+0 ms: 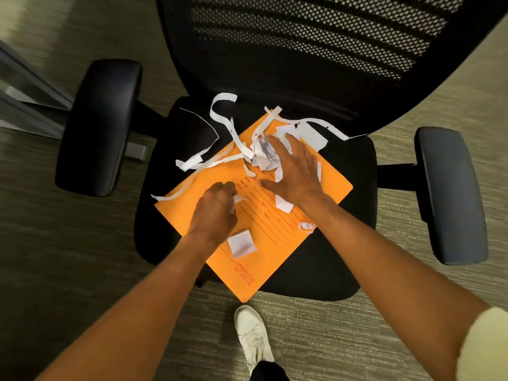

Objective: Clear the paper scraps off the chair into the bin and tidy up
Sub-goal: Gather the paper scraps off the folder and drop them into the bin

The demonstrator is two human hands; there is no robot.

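A black office chair (335,259) faces me with an orange file folder (258,215) lying across its seat. White paper scraps are scattered over the folder and seat: long strips (220,119), a crumpled wad (262,156), a folded square piece (241,244) and a small curl (307,226). My left hand (214,210) is closed around a small white scrap (237,200) on the folder. My right hand (294,171) lies flat with fingers spread, resting on the scraps beside the wad. No bin is in view.
The chair's padded armrests stand at the left (99,127) and right (450,193), its mesh backrest (316,42) beyond the seat. My white shoe (251,334) is on the grey carpet below the folder's corner. A grey metal frame (24,97) runs along the far left.
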